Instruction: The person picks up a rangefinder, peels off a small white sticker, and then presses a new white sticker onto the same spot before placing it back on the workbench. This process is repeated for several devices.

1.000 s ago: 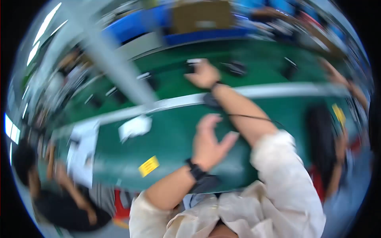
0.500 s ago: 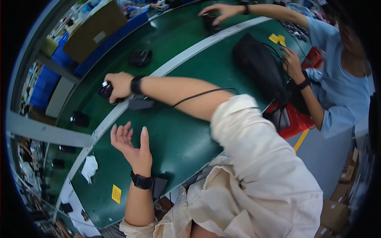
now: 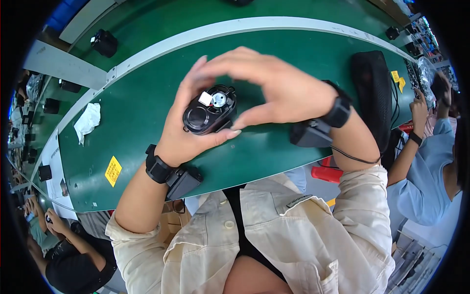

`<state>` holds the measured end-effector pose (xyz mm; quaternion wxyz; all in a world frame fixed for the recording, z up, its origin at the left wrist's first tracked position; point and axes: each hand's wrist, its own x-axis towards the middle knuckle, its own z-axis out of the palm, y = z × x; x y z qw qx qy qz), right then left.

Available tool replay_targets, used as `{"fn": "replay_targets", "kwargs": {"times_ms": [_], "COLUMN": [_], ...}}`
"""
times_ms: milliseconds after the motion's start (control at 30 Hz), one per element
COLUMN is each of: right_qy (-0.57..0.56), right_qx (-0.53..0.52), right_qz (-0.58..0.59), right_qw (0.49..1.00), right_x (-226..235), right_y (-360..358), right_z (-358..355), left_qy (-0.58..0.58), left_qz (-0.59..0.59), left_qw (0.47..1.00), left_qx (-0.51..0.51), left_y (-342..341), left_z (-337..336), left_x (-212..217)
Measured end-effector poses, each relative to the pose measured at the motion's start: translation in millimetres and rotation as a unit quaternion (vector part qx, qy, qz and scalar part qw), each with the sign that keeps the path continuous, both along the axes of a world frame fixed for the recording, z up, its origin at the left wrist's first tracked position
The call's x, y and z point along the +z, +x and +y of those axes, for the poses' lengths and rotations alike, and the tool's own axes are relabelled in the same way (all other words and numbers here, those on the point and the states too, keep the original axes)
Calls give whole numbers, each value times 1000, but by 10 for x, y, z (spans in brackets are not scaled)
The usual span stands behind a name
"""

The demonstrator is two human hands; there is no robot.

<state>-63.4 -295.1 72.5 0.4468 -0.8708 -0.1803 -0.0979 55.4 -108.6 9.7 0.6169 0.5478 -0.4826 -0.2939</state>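
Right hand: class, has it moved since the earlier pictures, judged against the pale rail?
Yes: the right hand has come back from beyond the pale rail to its near side, beside the black device.

Glossy black oval device (image 3: 198,117) with white block (image 3: 205,98) and silver disc (image 3: 219,100), dark green flat tabletop (image 3: 313,54), yellow square paper note (image 3: 113,171) at left, cream buttoned shirt (image 3: 303,235)

Cream shirt (image 3: 196,255), sleeves (image 3: 364,182) rolled, over a black top (image 3: 237,210). Black wrist straps (image 3: 339,113) carry boxy units (image 3: 183,183), the right one trailing a cable (image 3: 348,156).
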Motion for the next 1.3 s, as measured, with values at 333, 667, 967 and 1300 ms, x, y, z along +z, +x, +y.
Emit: {"fn": "replay_targets", "kwargs": {"times_ms": [333, 667, 967, 1300], "right_qy": [-39, -17, 205, -203], "right_qx": [-154, -262, -259, -262], "right_qz": [-125, -31, 91, -257], "right_qw": [979, 964, 940, 908], "right_x": [46, 36, -88, -243], "right_y": [-88, -114, -58, 5], "right_z": [236, 417, 384, 405], "left_qy": [2, -18, 25, 46], "left_qz": [-269, -325, -324, -307], "left_qw": [956, 921, 927, 923], "left_qx": [118, 215, 190, 229], "left_y": [-103, -113, -120, -122], "left_z": [-31, -53, 26, 9], "left_x": [13, -12, 9, -17]}}
